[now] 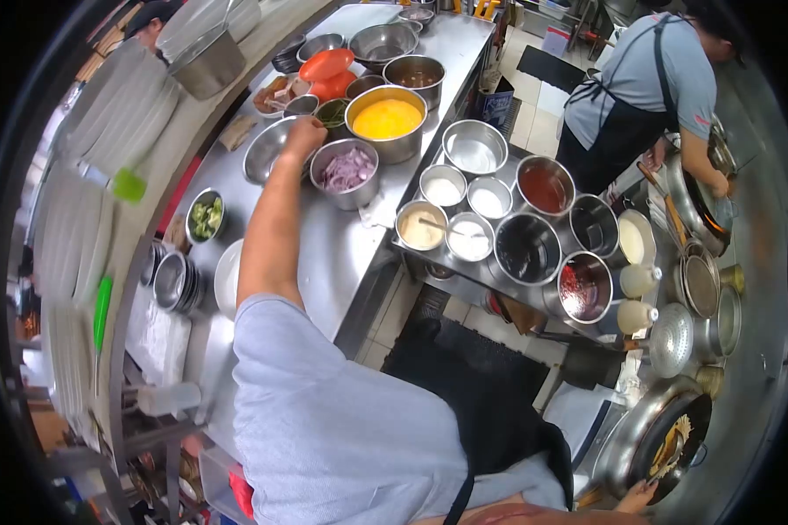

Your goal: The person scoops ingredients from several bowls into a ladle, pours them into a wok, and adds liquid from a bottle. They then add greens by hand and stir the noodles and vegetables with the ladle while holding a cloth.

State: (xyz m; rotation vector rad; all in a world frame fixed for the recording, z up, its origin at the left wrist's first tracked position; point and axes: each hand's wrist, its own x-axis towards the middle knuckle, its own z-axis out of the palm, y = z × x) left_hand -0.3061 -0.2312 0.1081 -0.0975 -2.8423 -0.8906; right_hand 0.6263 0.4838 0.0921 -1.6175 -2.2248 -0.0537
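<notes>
My left hand (305, 138) reaches over the steel counter, fingers bent down at the edge of a small container of chopped greens (332, 113). What its fingertips hold, if anything, is hidden. Beside it are a pot of yellow liquid (383, 119), a pot of sliced purple onion (346, 170) and a steel bowl (267, 150). At the bottom right, my right hand (637, 497) is closed at the near rim of a wok (674, 446) with pale food in it. The fingers are small in view and what they grip is unclear.
Pots of sauces and powders, one with red sauce (545, 185), stand on a side table. A co-worker (635, 96) is at another wok (705, 206). Stacked plates (74, 254) line the left shelf. Bowls (177, 282) and a bowl of green vegetables (206, 217) are on the counter.
</notes>
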